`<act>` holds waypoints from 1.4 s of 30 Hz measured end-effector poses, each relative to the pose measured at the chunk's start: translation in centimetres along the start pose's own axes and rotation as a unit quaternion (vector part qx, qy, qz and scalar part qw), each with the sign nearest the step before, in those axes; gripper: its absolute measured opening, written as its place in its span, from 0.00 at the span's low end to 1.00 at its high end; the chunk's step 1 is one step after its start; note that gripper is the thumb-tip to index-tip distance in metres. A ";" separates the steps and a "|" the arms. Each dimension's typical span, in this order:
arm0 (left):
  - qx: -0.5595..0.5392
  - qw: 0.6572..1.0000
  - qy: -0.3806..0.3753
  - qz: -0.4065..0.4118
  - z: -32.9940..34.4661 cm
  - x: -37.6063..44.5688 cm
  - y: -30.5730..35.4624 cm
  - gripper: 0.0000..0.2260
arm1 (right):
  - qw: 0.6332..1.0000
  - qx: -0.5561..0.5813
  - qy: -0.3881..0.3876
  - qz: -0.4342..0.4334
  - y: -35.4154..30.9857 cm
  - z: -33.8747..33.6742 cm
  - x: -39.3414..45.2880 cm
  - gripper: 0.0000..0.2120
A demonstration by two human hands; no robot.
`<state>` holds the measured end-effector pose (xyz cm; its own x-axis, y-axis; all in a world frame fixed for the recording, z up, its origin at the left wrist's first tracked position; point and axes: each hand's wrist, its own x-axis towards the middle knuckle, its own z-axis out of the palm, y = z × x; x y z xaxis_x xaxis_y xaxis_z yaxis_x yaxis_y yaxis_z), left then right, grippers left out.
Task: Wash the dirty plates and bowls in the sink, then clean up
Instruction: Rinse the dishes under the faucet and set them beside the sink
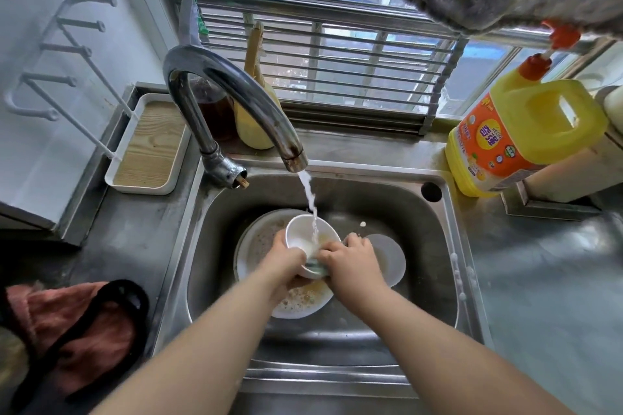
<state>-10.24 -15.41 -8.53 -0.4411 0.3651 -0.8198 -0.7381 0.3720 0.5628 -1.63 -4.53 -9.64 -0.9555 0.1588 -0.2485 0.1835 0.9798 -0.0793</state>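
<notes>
Two hands work one bowl (305, 239) over the sink (438, 246), directly under the running tap (232, 104). The left hand (281, 258) curls round the bowl's near-left rim and tilts its mouth toward the stream (312, 205), so water lands inside and drains off the low edge. The right hand (350, 259) is closed round a dark scrubber (317, 267) pressed against the bowl's near wall — its material is too small to tell. Brownish residue shows on the inner wall beside the stream, so scrubbing looks unfinished.

The bowl is held just above a dirty plate (296, 300), which lies flat on the sink floor and carries brown, speckled food residue; run-off from the bowl falls onto it and likely pre-soaks it. A second, cleaner-looking white dish (391, 259) lies to the right, partly behind the right hand.

Detergent (519, 131) stands on the counter at the sink's right rear corner, within reach of the right hand. A white tray (148, 145) sits at left rear, and a pink cloth (77, 323) at near left.

Judged progress: early — one bowl in hand, with the plate and the other dish not yet washed.
</notes>
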 end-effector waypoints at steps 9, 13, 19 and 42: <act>-0.002 1.000 0.012 -0.001 0.2 0.0 -0.2 0.28 | 1.000 0.004 -0.017 0.026 -0.7 -0.3 -0.5 0.15; 0.091 0.994 -0.050 -0.042 -0.5 -0.2 0.3 0.25 | 0.997 -0.046 0.002 -0.062 0.9 1.1 -1.2 0.19; -0.054 0.998 0.036 -0.014 1.3 -1.3 -0.5 0.25 | 0.998 0.018 -0.027 0.054 -1.6 -0.9 -0.3 0.11; 0.673 0.670 0.262 0.173 -4.1 -2.5 -0.2 0.23 | 0.975 -0.091 -0.163 0.117 1.8 -1.2 -4.9 0.40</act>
<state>-11.10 -19.88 -7.02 -0.8454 0.4106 -0.3418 0.4281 0.9033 0.0263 3.09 -3.37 -7.39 -0.7627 0.3637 -0.5349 0.3160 0.9310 0.1825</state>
